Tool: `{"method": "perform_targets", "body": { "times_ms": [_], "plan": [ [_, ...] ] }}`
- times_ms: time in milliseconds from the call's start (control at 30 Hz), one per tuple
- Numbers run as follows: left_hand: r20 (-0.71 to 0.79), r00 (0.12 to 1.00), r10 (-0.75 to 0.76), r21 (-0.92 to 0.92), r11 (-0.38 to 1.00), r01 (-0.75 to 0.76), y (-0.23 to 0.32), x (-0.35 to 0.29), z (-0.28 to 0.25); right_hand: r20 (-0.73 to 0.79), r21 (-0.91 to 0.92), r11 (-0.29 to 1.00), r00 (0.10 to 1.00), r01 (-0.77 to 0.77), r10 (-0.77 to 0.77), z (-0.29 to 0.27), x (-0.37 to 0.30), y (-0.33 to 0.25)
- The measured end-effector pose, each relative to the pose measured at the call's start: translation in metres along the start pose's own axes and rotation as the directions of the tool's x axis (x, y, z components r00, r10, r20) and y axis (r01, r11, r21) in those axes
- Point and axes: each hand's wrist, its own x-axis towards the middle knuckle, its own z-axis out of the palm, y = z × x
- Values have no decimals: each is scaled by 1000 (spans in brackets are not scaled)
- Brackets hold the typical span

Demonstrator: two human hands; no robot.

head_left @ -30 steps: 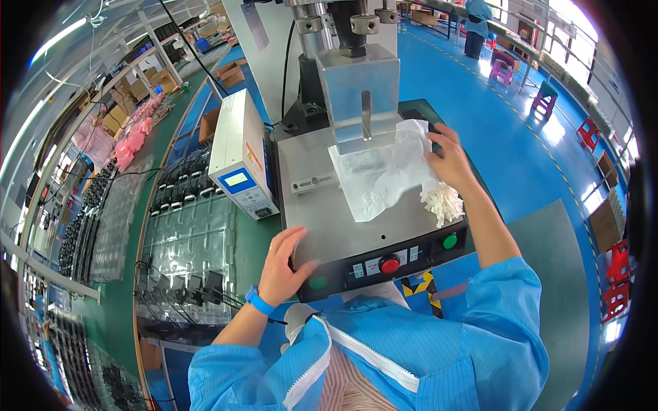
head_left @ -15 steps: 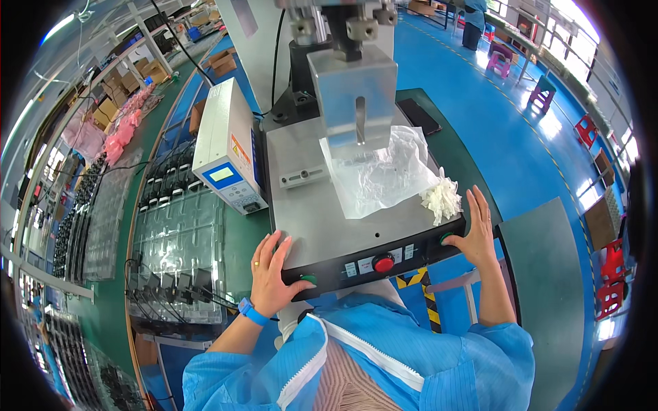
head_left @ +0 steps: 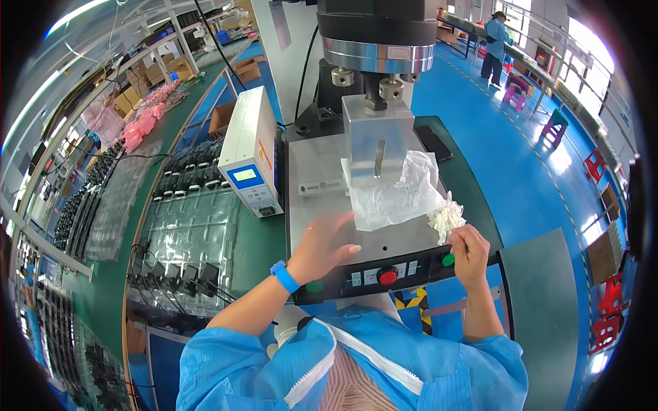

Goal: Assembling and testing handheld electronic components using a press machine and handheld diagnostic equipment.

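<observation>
My left hand, smeared by motion, hovers over the front left of the press's grey metal plate, fingers stretched and thumb apart. Its fingertips come close to a crumpled translucent white sheet lying under the metal press block. At the plate's front right corner, my right hand has its fingers curled together beside a heap of small off-white crumpled pieces. Whatever those fingers hold, if anything, is hidden. Both green buttons, the left one and the right one, are untouched.
A red button sits mid-front on the press. To the left stand a white control box with a lit display and clear trays with black adapters. A dark phone-like slab lies behind right. Another person stands far off.
Both hands have left the green buttons. The left moved right and inward over the plate; the right curled its fingers by the off-white heap. The head view has shifted, showing more of the press.
</observation>
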Motion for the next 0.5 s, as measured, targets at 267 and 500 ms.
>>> {"method": "perform_targets", "body": {
  "times_ms": [267,500],
  "plan": [
    [-40,996,75,-53,996,-77,-9,25,17,-17,13,1000,1000,5,-5,4,1,-5],
    [-167,984,65,-99,992,-82,-8,32,24,19,28,999,999,31,-32,9,2,-12]
  ]
}}
